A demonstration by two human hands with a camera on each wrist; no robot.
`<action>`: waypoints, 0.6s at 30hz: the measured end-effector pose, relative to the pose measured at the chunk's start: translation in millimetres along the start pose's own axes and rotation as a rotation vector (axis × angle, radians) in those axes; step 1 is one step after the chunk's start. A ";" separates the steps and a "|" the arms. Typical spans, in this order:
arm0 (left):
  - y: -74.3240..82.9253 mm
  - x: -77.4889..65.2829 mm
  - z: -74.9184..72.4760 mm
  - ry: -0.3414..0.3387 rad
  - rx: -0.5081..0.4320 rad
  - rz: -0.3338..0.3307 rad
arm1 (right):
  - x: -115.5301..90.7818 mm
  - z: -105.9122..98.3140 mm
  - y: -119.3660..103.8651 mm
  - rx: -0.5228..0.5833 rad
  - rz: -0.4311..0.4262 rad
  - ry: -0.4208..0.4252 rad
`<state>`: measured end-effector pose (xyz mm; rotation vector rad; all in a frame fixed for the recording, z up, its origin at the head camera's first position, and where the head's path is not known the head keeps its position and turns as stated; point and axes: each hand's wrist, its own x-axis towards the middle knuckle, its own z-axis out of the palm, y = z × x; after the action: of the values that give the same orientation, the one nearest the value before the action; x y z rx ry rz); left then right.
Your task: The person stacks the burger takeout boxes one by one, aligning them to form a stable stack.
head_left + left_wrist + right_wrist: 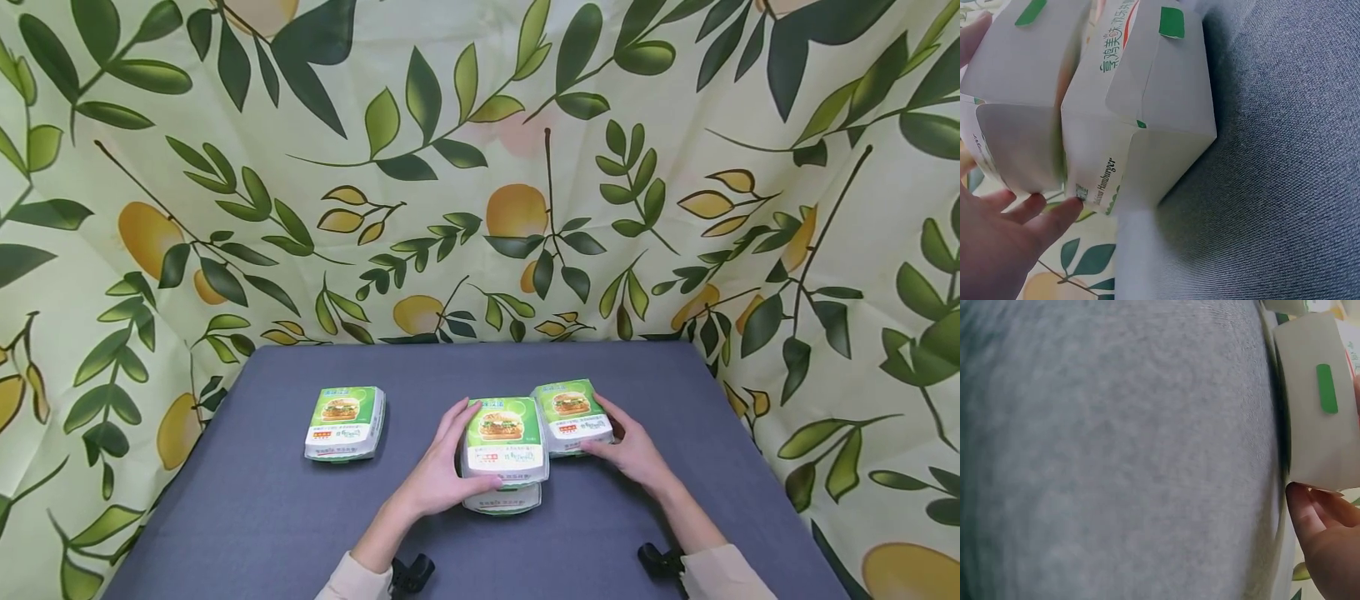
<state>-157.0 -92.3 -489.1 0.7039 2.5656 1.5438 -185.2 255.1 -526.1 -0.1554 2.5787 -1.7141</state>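
Two burger boxes are stacked near the middle of the table. My left hand (pixel 435 475) grips the upper burger box (pixel 504 454), thumb at its front edge and fingers along its left side. The lower burger box (pixel 502 502) shows only its front below it. In the left wrist view the upper box (pixel 1022 81) overlaps the lower box (pixel 1147 94), fingertips at their sides. My right hand (pixel 633 450) holds another burger box (pixel 573 417) by its right side, right beside the stack. The right wrist view has its white side (pixel 1310 437), with the thumb at the lower corner.
Another green and white burger box (pixel 345 423) lies by itself on the left of the dark grey-blue table (pixel 247 517). A leaf-and-fruit patterned cloth (pixel 450 167) hangs behind the table and along both sides. Each wrist wears a black camera mount (pixel 411 575).
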 end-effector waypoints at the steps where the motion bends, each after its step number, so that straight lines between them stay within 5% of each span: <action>1: -0.2 -0.1 -0.4 -0.002 -0.004 0.002 | -0.8 -1.1 -0.7 -0.002 0.003 0.003; 18: 2.1 -3.6 -2.0 0.010 -0.001 0.011 | -7.0 -13.7 -28.8 -0.017 -0.005 0.093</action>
<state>-153.7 -94.7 -487.0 0.7133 2.5724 1.5551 -177.8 257.4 -494.4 -0.0854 2.6604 -1.7423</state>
